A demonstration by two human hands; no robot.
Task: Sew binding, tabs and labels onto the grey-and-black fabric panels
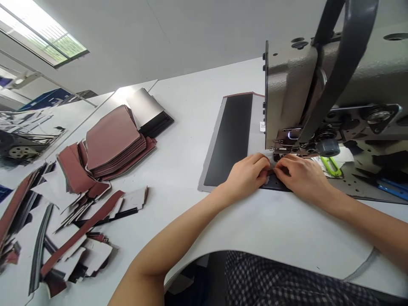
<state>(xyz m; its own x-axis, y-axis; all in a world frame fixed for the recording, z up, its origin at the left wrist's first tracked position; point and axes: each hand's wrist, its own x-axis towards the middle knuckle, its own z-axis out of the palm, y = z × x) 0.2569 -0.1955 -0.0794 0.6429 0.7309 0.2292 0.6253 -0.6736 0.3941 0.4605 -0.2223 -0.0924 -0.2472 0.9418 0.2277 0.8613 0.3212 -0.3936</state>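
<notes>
A grey fabric panel (259,145) with a wide black section and a thin reddish-brown edge lies flat on the table, its right part under the sewing machine (287,85). My left hand (250,173) pinches the panel's near edge, just left of the presser foot (277,155). On the other side of the foot, my right hand (301,175) is closed, thumb and fingertips together on the same edge. A narrow strip of reddish-brown material shows between the fingertips. The hands hide the needle point and the seam.
Stacked reddish-brown panels (111,136) stand on the left of the table, with silver and black pieces (145,108) behind. Several cut strips and scraps (86,238) lie nearer. Green thread snips (331,165) and a blue-handled tool (392,189) rest right of the machine.
</notes>
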